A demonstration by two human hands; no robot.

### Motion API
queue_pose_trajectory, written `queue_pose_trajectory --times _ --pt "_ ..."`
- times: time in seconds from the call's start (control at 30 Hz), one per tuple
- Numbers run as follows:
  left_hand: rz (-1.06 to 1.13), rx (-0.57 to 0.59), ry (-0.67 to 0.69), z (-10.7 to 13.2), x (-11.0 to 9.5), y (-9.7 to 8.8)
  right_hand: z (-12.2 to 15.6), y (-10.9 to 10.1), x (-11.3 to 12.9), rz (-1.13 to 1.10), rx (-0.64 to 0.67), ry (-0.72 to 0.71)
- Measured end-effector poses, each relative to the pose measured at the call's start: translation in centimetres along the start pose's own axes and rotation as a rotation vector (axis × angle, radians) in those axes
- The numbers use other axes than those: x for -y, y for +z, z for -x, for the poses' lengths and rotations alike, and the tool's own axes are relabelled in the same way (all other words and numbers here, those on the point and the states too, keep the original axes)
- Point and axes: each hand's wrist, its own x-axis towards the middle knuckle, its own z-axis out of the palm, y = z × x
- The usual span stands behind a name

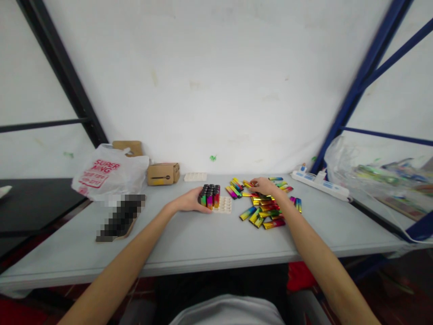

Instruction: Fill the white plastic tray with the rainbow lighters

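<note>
Closest to us, at the bottom edge, is the wearer's pale shirt (230, 312), with two bare forearms reaching forward from either side of it over a grey table (189, 246). We see the left hand (190, 200) curved partly closed around the left side of a block of upright lighters (210, 197), thumb along the near side, the other fingers mostly hidden behind. They stand black tops up, packed close, at the left part of a white tray (226, 205), whose remaining grid shows to their right; we judge that the cupped grip steadies the block and stops it leaning. The right hand (263, 185) is bent downward with curled fingers at the far side of a heap of loose lighters (269, 208), shiny and many-coloured, lying at all angles; we cannot tell whether it has hold of one. The heap sits just right of the tray, probably so that the right hand reaches it without crossing the left. Toward the wall, we find a second tray (195, 177), a small box (163, 174) and, further left, a printed plastic bag (110, 174); a power strip (321, 185) lies off to the right, likely set aside to leave the middle for both hands.
</note>
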Motion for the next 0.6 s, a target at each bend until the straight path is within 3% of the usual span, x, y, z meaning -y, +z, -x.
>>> queue_pose_trajectory --times 0.2,0.6 --pt "-0.02 0.004 0.025 -0.1 0.4 0.0 0.8 -0.2 0.4 -0.241 0.015 0.072" --pt "0.008 0.008 -0.011 0.1 -0.6 0.0 1.1 -0.9 0.3 -0.137 0.019 0.03"
